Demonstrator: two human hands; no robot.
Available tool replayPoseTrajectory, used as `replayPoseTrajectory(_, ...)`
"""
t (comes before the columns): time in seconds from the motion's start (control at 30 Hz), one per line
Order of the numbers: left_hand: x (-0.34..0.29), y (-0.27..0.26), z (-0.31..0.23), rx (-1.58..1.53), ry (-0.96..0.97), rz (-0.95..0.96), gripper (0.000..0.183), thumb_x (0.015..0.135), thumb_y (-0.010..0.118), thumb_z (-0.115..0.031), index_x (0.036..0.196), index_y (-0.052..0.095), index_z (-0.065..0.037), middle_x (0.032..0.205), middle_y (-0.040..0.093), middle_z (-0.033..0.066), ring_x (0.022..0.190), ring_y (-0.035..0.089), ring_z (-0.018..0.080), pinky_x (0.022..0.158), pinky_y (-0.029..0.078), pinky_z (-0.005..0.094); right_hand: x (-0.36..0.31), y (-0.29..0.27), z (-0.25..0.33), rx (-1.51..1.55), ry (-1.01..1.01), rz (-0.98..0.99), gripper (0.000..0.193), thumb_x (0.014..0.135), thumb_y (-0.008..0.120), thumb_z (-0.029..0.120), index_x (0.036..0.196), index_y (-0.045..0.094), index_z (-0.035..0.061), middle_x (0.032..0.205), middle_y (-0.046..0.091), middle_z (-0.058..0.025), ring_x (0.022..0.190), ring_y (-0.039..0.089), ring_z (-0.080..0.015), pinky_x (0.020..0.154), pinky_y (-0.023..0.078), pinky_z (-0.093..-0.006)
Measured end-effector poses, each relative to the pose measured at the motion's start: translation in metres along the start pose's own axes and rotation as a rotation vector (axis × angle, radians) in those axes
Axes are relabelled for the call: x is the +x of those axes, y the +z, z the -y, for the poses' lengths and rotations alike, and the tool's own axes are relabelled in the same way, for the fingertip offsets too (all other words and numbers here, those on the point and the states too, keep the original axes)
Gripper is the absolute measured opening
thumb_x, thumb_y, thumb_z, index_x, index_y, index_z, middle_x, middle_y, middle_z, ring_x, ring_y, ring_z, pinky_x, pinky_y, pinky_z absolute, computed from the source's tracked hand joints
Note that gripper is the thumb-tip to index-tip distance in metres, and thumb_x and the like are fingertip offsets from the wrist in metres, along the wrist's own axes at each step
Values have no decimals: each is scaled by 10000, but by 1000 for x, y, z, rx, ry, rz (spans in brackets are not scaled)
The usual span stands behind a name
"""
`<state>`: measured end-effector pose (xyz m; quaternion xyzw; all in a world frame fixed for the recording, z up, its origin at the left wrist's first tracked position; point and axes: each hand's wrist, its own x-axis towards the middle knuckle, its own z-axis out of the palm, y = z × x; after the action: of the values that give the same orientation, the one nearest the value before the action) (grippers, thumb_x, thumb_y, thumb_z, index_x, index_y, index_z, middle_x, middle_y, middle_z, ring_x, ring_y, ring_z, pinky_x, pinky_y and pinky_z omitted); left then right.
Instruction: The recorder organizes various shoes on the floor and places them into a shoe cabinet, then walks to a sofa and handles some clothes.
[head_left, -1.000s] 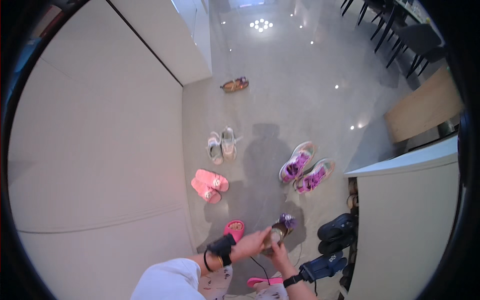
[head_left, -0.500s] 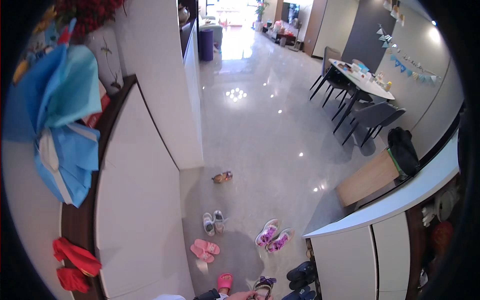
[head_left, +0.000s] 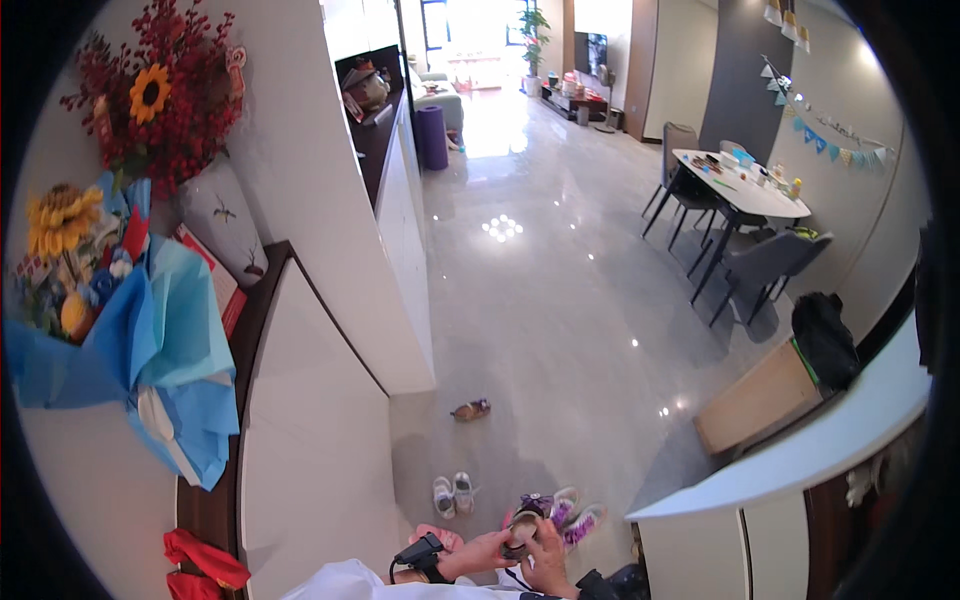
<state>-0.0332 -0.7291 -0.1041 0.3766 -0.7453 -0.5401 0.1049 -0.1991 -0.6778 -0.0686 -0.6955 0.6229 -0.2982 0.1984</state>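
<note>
Near the lower edge, my left hand (head_left: 480, 555) grips a child's sandal (head_left: 522, 527) with a dark purple bow at one end. My right hand (head_left: 547, 562) closes on the same sandal from the other side, and its fingers partly cover it. Behind the sandal are sneakers with purple laces (head_left: 582, 522), partly hidden. Pink slippers (head_left: 438, 536) show beside my left wrist. Farther off on the floor stand a pair of pale shoes (head_left: 453, 495) and a single brown sandal (head_left: 470, 410).
On the left, a low white cabinet (head_left: 320, 420) bears a blue-wrapped bouquet (head_left: 185, 350), a vase (head_left: 222, 220) and red cloth (head_left: 205, 562). White cabinet doors (head_left: 775, 548) stand at right. A dining table (head_left: 745, 190) with chairs and a wooden box (head_left: 760, 395) lie beyond.
My hands have risen from the bottom edge with the sandal, which now shows above the floor between them. The view has tilted up, showing more of the room.
</note>
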Motion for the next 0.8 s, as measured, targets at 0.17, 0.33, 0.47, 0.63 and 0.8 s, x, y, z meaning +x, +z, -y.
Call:
replayPoseTrajectory(0.17, 49, -74, -24, 139, 123, -187, 270, 673, 635, -80, 879, 466, -42, 862, 537, 158, 864, 523, 351, 722, 425, 400, 89, -1, -25, -56, -242, 382, 409, 651, 644, 159, 1047, 557, 105, 1088, 539, -65, 1105, 444, -252, 913, 281, -472)
replayPoseTrajectory(0.33, 83, -111, -11, 30, 91, -380, 263, 707, 607, -53, 935, 476, -44, 923, 539, 150, 891, 530, 324, 743, 429, 378, 182, 13, -36, -129, -338, 433, 262, 680, 624, 194, 938, 607, 155, 879, 589, -10, 948, 527, -197, 908, 251, -564)
replayPoseTrajectory(0.47, 140, -138, 44, -75, -75, -382, 285, 730, 606, -58, 988, 486, -52, 964, 543, 145, 896, 543, 293, 775, 434, 353, 253, 61, -64, -261, -286, 481, 194, 692, 576, 180, 875, 627, 146, 832, 611, -52, 917, 548, -218, 895, 290, -509)
replayPoseTrajectory(0.63, 200, -226, 57, -171, -26, -378, 298, 727, 617, -92, 998, 508, -32, 950, 541, 168, 903, 540, 318, 774, 436, 358, 359, 78, -69, 190, -52, 549, 202, 704, 614, 140, 875, 598, 33, 822, 590, -174, 770, 564, -349, 663, 449, -404)
replayPoseTrajectory(0.8, 257, -271, 94, -78, -246, -399, 418, 705, 616, -76, 1095, 464, -61, 1027, 546, 172, 912, 546, 342, 762, 447, 381, 436, 120, -97, 146, 83, 722, 229, 665, 640, 104, 865, 586, 5, 821, 599, -180, 784, 577, -343, 683, 455, -392)
